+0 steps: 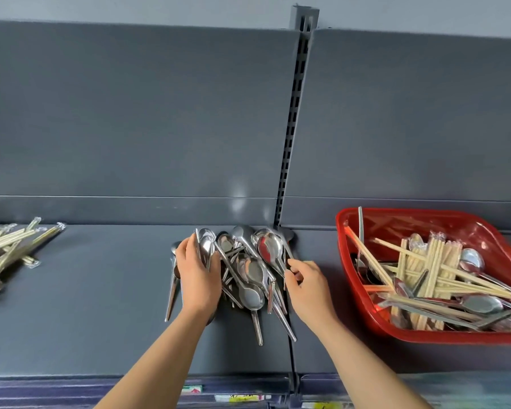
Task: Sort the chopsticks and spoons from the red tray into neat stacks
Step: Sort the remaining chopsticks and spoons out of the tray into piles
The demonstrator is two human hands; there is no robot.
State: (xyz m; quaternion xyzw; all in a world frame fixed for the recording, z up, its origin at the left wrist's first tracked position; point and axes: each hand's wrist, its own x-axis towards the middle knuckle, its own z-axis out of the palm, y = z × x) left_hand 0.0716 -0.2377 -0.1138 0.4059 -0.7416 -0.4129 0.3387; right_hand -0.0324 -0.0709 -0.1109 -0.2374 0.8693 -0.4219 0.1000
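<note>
On the grey shelf (101,290), a loose pile of metal spoons (245,267) lies between both hands. The left hand (198,276) curls its fingers around a few spoons at the pile's left edge, while the right hand (309,286) pinches a spoon handle at its right edge. The red tray (351,261), to the right, holds mixed spoons and chopsticks. A heap of wrapped chopsticks (9,246) lies far left.
</note>
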